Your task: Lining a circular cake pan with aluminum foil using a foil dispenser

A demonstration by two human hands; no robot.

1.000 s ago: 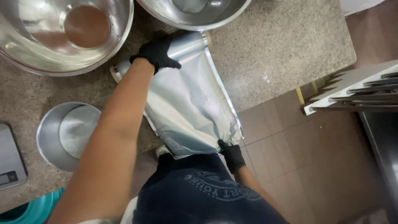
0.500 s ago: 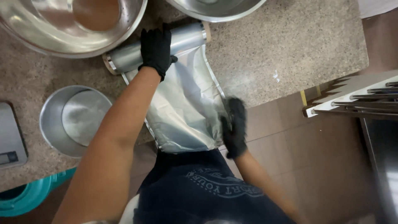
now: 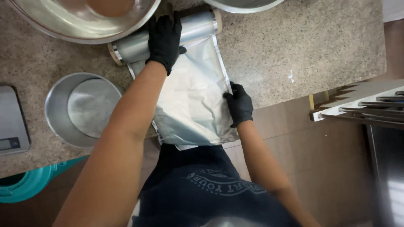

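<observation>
Open granite counter [image 3: 294, 50] across the upper right of the frame, bare but for a small white scrap [image 3: 291, 77] near its lower edge. Blocked along the top: large steel bowl [image 3: 80, 19] at upper left, second steel bowl [image 3: 242, 3] at top centre, foil roll [image 3: 168, 33] lying just below both, narrow gap only. Crowded on the left: round steel pan [image 3: 80, 109] close beside the pulled-out foil sheet [image 3: 193, 101], grey scale [image 3: 12, 122] at the left edge, teal tub [image 3: 29, 185] under the counter edge at lower left. Clear floor at lower right, hemmed in by a white rack [image 3: 362, 105] at the right edge.
</observation>
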